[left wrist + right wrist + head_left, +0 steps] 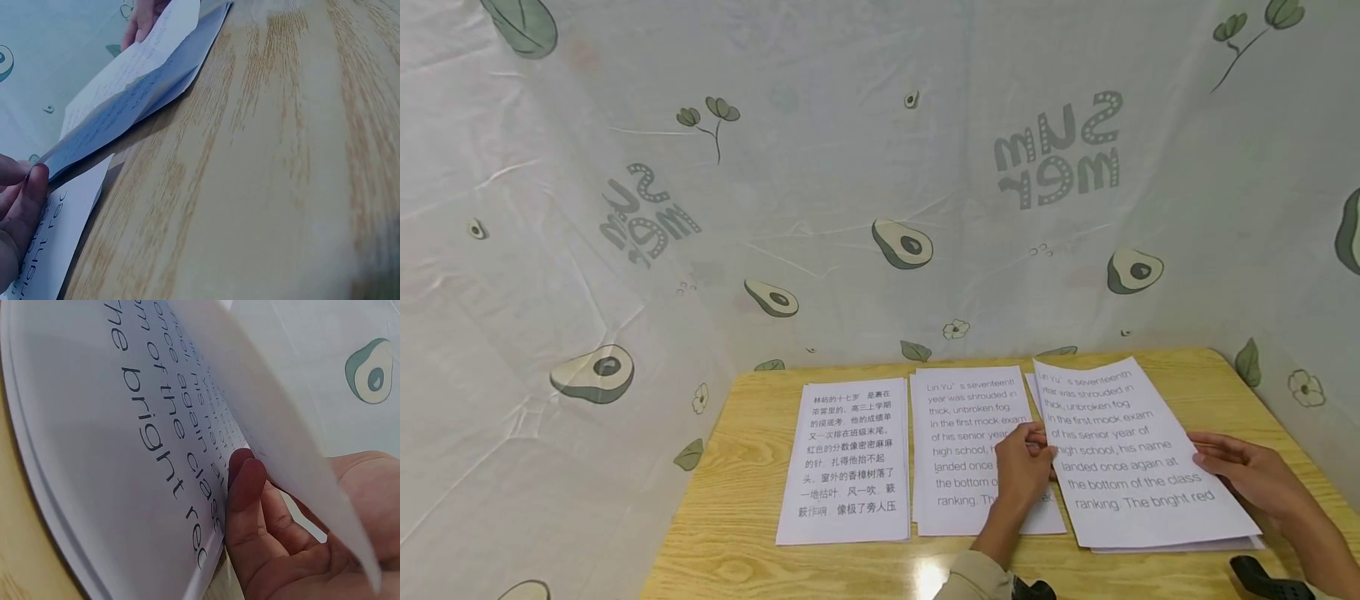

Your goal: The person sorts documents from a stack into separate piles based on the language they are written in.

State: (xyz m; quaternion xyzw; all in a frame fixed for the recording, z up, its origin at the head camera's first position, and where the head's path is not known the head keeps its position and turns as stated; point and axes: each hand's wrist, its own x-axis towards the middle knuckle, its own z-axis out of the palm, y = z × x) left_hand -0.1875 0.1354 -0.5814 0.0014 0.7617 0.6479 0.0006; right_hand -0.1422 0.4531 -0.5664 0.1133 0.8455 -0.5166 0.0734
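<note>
On the right, a sheet of paper with large English print [1120, 450] lies slightly raised and tilted over more sheets [1180, 547]. My left hand [1024, 467] pinches its left edge between thumb and fingers; the left wrist view shows that pinch [22, 212] and the sheets bowing up off the table. At the opposite edge my right hand [1262, 475] grips the paper, fingers partly hidden beneath it. In the right wrist view, one page [294, 444] curls up over the right hand [281, 537], with printed pages beside the fingertips.
A second English stack [955, 458] sits in the middle, partly under my left forearm. Left of it is a stack printed in Chinese [850, 467]. The wooden table [722, 517] meets a hanging cloth [820, 250] with avocado prints at the back and sides.
</note>
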